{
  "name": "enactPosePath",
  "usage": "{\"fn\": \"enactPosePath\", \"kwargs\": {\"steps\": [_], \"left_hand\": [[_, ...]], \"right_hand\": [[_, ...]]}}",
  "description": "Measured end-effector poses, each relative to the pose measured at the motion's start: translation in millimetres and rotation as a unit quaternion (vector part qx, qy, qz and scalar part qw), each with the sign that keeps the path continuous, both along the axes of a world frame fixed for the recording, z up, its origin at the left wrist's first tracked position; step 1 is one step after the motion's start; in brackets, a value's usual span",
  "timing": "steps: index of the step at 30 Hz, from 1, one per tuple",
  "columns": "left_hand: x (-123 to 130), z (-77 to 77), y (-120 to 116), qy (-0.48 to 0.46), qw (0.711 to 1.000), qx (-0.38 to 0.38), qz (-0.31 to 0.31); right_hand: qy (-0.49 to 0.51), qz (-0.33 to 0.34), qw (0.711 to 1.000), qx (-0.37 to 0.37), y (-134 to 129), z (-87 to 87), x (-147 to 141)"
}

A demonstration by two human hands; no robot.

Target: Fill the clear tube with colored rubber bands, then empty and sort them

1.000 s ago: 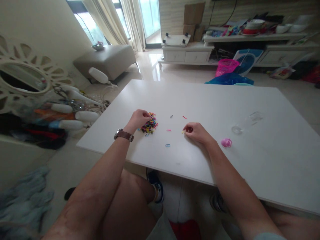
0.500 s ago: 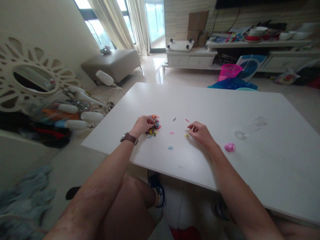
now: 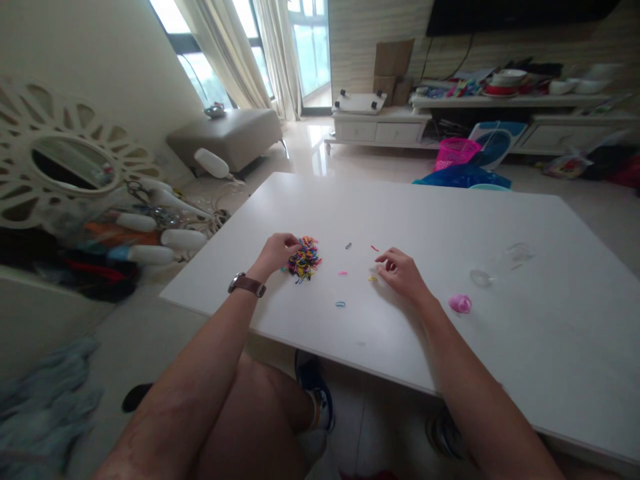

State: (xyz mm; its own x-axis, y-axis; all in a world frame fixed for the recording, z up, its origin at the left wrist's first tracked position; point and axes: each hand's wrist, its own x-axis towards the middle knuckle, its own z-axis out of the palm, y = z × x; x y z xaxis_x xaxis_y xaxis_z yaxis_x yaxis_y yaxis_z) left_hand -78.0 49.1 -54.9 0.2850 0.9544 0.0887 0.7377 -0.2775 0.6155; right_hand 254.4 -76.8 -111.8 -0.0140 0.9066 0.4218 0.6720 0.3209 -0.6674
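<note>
A heap of small, many-coloured elastic bands (image 3: 306,260) lies on the white table (image 3: 425,220). At its left edge is my left hand (image 3: 277,255), thumb and fingers pinched together; whatever is between the tips is too small to make out. My right hand (image 3: 400,272) rests on the table with fingers loosely bent and apart, holding nothing visible. Just left of its fingertips lies a yellow band (image 3: 372,279), and above them a red band (image 3: 375,248). Between the hands are a dark band (image 3: 349,246), a pink band (image 3: 343,273) and a blue band (image 3: 341,304), set apart from one another.
To the right of my right hand are a crumpled pink object (image 3: 460,304), a clear round piece (image 3: 481,277) and a transparent container (image 3: 520,255). A pink basket (image 3: 455,153) and blue plastic (image 3: 463,175) stand beyond the far edge. A mirror (image 3: 73,162) is at left.
My left hand has drawn slightly left, off the top of the heap, so more bands show. The right hand stays nearly in place. The whole view has shifted a little.
</note>
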Motion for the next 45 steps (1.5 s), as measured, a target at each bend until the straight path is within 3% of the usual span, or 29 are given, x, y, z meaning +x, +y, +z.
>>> {"fn": "enactPosePath", "kwargs": {"steps": [6,11,15,19,23,30,34,40,45], "left_hand": [[7.7,-0.6,-3.7,-0.084,0.996,-0.027,-0.003],[39.4,-5.2,-18.9,-0.140,0.979,-0.091,-0.113],[69.1,-8.1,-33.5,-0.144,0.966,-0.098,-0.190],[88.7,-9.6,-44.9,-0.164,0.948,-0.142,-0.233],[97.1,-9.9,-49.0,-0.215,0.926,-0.188,-0.247],[100.1,-7.4,-45.8,-0.231,0.922,-0.200,-0.236],[96.2,-7.4,-36.9,-0.227,0.947,-0.134,-0.183],[91.6,-11.6,-20.5,-0.147,0.983,-0.062,-0.089],[96.0,-22.8,-9.5,-0.106,0.993,-0.024,-0.039]], "right_hand": [[0.006,-0.008,1.000,0.013,0.4,1.7,-0.5],[0.039,0.005,0.999,0.033,-1.9,5.8,-14.8],[0.096,0.044,0.993,0.046,-7.4,7.8,-34.4],[0.120,0.083,0.988,0.043,-12.0,8.5,-46.0],[0.128,0.081,0.987,0.050,-11.4,9.0,-47.0],[0.158,0.053,0.986,0.031,-9.0,8.8,-45.7],[0.178,0.020,0.984,0.005,-10.5,10.4,-46.5],[0.113,0.159,0.977,-0.085,-17.1,5.9,-62.3],[0.083,0.235,0.964,-0.093,-23.8,1.8,-75.7]]}}
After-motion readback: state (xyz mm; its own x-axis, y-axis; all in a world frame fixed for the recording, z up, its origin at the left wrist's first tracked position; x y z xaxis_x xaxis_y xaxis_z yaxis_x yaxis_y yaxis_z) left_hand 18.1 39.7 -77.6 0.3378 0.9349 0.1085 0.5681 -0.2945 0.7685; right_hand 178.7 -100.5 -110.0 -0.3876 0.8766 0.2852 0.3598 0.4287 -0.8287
